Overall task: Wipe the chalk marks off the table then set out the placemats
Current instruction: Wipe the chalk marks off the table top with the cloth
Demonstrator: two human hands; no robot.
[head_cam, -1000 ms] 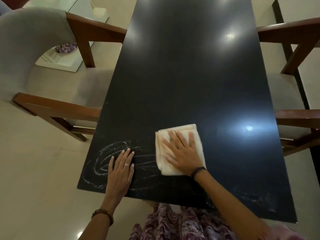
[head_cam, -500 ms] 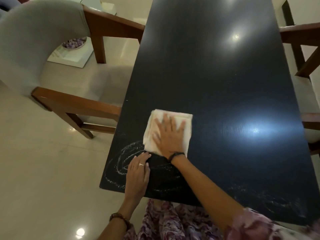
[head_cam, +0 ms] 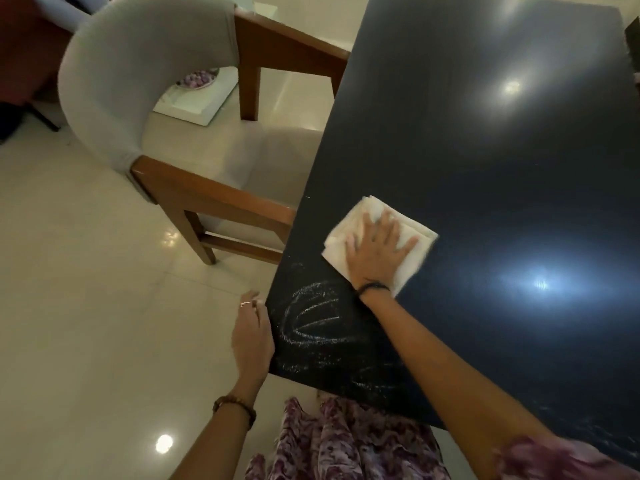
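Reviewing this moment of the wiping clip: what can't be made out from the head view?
- Table: right side and near right corner cut off by the frame edge.
- Chalk marks: any under the cloth or right forearm are covered.
- Left hand: fingertips blurred at the table edge, contact unclear.
- Right hand: motion-blurred, flat on the cloth.
- Placemats: none in view.
- Bowl behind the chair: contents too small.

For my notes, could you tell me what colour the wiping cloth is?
The cloth is cream-white, seen in the head view.
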